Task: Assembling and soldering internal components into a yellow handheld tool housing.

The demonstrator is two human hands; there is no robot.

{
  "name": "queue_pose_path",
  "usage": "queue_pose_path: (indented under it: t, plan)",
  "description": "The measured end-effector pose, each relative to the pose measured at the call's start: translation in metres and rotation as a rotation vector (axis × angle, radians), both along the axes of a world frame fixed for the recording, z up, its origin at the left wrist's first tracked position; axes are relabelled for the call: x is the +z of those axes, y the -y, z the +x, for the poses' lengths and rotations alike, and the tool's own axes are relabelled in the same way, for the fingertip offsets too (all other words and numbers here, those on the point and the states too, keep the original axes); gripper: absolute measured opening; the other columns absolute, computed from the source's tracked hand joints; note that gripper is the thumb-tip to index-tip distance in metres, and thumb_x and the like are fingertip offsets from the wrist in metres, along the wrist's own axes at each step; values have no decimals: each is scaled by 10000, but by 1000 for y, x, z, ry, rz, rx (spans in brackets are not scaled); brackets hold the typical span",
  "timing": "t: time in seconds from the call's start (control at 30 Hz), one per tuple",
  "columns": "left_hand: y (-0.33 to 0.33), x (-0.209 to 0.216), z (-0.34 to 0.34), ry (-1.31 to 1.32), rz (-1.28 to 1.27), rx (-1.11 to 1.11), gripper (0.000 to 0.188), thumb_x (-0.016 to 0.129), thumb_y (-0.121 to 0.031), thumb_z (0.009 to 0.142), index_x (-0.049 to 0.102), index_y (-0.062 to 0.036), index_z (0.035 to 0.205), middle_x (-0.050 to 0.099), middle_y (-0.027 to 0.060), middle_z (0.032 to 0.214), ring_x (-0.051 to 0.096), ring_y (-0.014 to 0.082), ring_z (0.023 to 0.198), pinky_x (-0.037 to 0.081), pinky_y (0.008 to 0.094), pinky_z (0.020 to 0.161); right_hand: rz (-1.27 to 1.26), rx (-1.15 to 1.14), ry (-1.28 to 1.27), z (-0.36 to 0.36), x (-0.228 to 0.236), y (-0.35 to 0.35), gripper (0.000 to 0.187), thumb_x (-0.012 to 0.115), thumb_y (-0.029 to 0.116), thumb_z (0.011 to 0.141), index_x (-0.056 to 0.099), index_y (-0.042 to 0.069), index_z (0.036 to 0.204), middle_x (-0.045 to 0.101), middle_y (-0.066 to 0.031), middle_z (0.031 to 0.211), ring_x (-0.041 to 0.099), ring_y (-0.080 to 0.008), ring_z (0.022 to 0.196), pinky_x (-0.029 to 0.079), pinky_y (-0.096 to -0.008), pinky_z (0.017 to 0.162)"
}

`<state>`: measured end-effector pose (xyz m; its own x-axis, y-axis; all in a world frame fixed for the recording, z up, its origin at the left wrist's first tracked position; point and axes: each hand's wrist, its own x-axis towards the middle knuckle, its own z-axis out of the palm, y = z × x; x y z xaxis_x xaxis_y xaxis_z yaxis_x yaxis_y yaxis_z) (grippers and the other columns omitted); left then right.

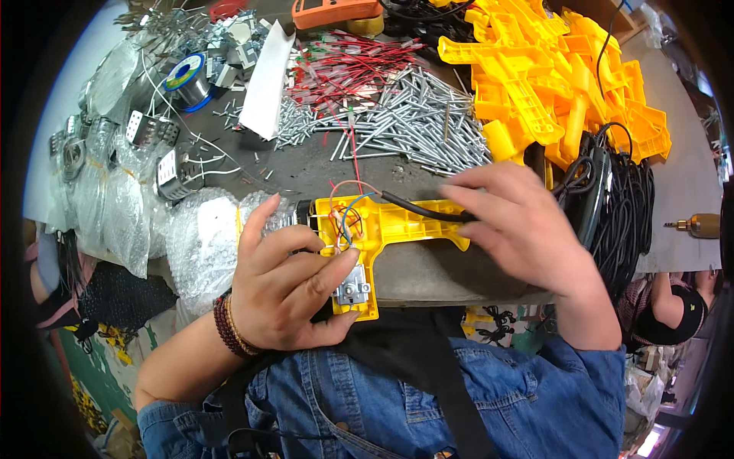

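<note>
The biggest thing on the grey table (pixel 306 164) is the heap of yellow plastic shells (pixel 558 76) at the far right, too tangled to count, with a bundle of black cords (pixel 619 206) beside it. Across the middle lies a spread of silver screws (pixel 413 122), far too many to count, and a bunch of thin red wires (pixel 348 65) behind them. On the left sit bubble-wrapped motors (pixel 164 172), at least three in view, and one spool of solder wire (pixel 187 76). At the near table edge, between the hands, lies one yellow shell (pixel 382 226), open side up, with a small metal switch (pixel 353 291) seated in its grip and coloured wires (pixel 345 222) looped inside. It looks partly fitted: the motor, switch and wires are in, but no second half covers it and the black cord (pixel 424 208) is not fully laid in. The left hand (pixel 287 287) curls around the grip, thumb pressing by the switch. The right hand (pixel 527 229) lies fingers-down on the shell's rear, pinching the cord.
</note>
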<state>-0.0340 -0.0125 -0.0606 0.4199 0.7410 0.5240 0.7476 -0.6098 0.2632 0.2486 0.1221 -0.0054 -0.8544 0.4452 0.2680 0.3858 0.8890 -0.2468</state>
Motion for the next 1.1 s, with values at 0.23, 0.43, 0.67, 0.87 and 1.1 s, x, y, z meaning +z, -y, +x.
queue_pose_path:
  t: [0.23, 0.43, 0.67, 0.87, 1.1]
  plan:
    - [-1, -6, 1, 10, 35, -2, 652, 805, -367, 634, 696, -82, 1210, 594, 8, 959, 614, 227, 962, 336, 655, 1092, -224, 203, -107, -52, -39, 1, 348, 679, 42, 834, 686, 64, 1181, 637, -70, 1011, 611, -277, 944, 490, -399, 825]
    - [-3, 6, 4, -129, -7, 51, 703, 683, -453, 720, 641, -12, 1267, 603, 134, 1291, 563, 327, 1179, 291, 620, 1112, 246, 106, 66, -58, -31, 28, 200, 656, 137, 800, 735, 62, 968, 583, -30, 934, 577, -212, 890, 483, -345, 756]
    - [-7, 12, 4, -212, -134, 57, 799, 647, -441, 686, 572, 58, 1306, 588, 190, 1314, 505, 375, 1271, 279, 614, 1101, 12, 158, 109, -34, 0, -3, 241, 639, 120, 847, 714, 63, 1068, 658, -92, 1098, 619, -280, 1069, 516, -404, 874]
    - [-7, 13, 5, -181, -167, 66, 796, 690, -419, 640, 594, 44, 1279, 598, 181, 1297, 506, 366, 1269, 287, 613, 1098, -93, -822, 1, 25, 15, -102, 542, 767, 288, 876, 544, 23, 1292, 663, -218, 1162, 657, -354, 1060, 533, -417, 906]
    - [-6, 8, 7, -93, -133, 83, 773, 720, -417, 611, 634, 27, 1237, 609, 157, 1285, 521, 329, 1277, 277, 610, 1108, -856, -392, -668, 19, 15, -44, 450, 731, 72, 862, 545, -8, 1263, 674, -157, 1068, 701, -254, 998, 570, -374, 852]
